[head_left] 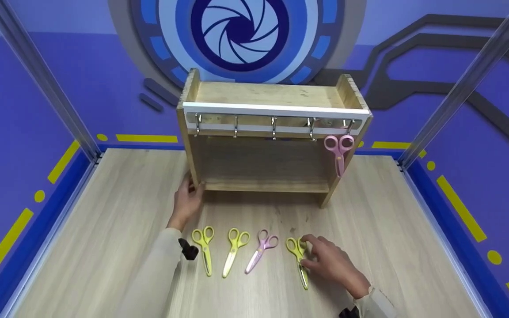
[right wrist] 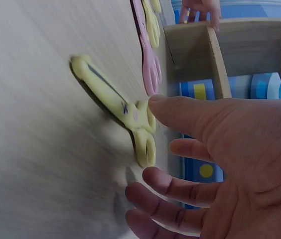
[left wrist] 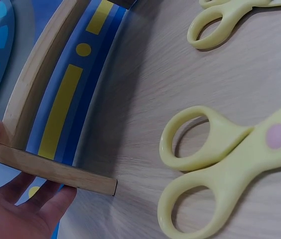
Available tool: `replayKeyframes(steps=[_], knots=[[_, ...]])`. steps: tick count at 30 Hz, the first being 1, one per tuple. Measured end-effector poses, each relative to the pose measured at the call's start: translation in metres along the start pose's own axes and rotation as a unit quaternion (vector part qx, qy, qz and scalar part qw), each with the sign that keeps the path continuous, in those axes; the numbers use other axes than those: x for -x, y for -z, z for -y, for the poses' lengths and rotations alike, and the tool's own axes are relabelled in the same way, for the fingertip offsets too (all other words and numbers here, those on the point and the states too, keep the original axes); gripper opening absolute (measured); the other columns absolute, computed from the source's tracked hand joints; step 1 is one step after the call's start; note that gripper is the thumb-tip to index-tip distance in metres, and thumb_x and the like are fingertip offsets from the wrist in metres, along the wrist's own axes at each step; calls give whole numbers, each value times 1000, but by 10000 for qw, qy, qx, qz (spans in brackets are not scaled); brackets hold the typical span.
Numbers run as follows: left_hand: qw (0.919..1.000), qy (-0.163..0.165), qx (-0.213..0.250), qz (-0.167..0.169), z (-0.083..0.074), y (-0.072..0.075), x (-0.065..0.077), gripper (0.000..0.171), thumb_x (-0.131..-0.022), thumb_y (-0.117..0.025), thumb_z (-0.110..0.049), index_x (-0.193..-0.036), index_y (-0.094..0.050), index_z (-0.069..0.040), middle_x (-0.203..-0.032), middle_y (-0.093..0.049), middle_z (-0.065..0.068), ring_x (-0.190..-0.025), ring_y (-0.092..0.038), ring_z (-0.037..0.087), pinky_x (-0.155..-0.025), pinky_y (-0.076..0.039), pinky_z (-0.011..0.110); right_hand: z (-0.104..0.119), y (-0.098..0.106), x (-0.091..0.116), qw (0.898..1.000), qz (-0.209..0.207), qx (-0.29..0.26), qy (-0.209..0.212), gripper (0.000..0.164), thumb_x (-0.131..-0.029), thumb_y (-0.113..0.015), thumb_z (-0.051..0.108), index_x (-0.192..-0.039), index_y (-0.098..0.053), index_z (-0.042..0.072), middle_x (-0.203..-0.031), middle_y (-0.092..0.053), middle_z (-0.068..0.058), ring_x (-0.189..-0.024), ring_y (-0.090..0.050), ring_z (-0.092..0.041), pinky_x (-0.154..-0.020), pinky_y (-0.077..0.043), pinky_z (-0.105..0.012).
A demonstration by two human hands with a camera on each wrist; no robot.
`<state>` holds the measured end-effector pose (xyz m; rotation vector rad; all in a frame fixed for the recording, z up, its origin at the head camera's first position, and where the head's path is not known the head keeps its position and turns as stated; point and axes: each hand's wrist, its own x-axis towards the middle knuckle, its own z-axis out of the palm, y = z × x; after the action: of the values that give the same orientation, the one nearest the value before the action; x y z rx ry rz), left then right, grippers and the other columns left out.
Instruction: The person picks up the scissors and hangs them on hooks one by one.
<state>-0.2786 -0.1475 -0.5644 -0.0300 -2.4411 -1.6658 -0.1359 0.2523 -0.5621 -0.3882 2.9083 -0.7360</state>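
Note:
My left hand (head_left: 187,203) holds the lower left side panel of a small wooden shelf (head_left: 263,161), thumb on one face and fingers on the other in the left wrist view. Over the rightmost yellow scissors (head_left: 299,256) on the table, my right hand (head_left: 332,260) hovers with thumb and fingers spread. Its thumb tip is right by the handles in the right wrist view, and nothing is gripped. To the left lie pink scissors (head_left: 260,251) and two more yellow scissors, one in the middle (head_left: 233,248) and one farthest left (head_left: 205,249), handles toward the shelf.
A white rail (head_left: 254,107) with several metal hooks (head_left: 274,128) runs along the shelf's upper front. Pink scissors (head_left: 339,154) hang at its right end, blades down. Blue printed walls (head_left: 60,110) and metal posts (head_left: 55,84) enclose the wood-grain table (head_left: 117,198).

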Motion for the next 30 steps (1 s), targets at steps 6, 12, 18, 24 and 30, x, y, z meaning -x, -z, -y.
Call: replayKeyframes(steps=[6, 12, 18, 24, 30], knots=[[10000, 51, 17, -5, -1, 1, 0, 61, -106, -58, -23, -160, -32, -9, -148, -51, 25, -133, -54, 37, -108, -48, 48, 6, -9, 2, 9995, 273, -114, -117, 51, -81, -88, 31, -123, -62, 17, -82, -50, 1, -67, -47, -15, -52, -36, -32], [10000, 68, 30, -62, -1, -1, -2, 61, -105, -60, -21, -158, -33, -5, -144, -53, 27, -130, -56, 40, -107, -48, 50, 9, -17, 5, 9993, 330, -104, -118, 55, -81, -88, 28, -127, -59, 17, -83, -50, 1, -67, -47, -15, -52, -36, -31], [9999, 150, 35, -34, -2, 0, -2, 61, -106, -59, -22, -159, -33, -8, -146, -52, 26, -132, -55, 39, -107, -48, 49, 10, -23, 6, 9996, 211, 19, -194, 56, -80, -89, 24, -128, -59, 19, -85, -50, 2, -68, -46, -13, -52, -34, -29], [9999, 139, 22, -38, -1, 0, -1, 60, -106, -58, -24, -159, -34, -10, -145, -53, 24, -131, -56, 37, -107, -49, 48, 10, -23, 6, 9994, 234, -42, -261, 57, -81, -89, 23, -129, -59, 20, -86, -50, 2, -69, -47, -14, -53, -34, -29], [9999, 137, 44, 2, -1, 0, 0, 61, -106, -58, -25, -160, -33, -12, -148, -51, 24, -132, -55, 37, -108, -48, 49, 9, -21, 6, 9986, 382, -79, -363, 54, -82, -86, 19, -129, -61, 20, -86, -52, 2, -69, -48, -14, -53, -36, -30]])
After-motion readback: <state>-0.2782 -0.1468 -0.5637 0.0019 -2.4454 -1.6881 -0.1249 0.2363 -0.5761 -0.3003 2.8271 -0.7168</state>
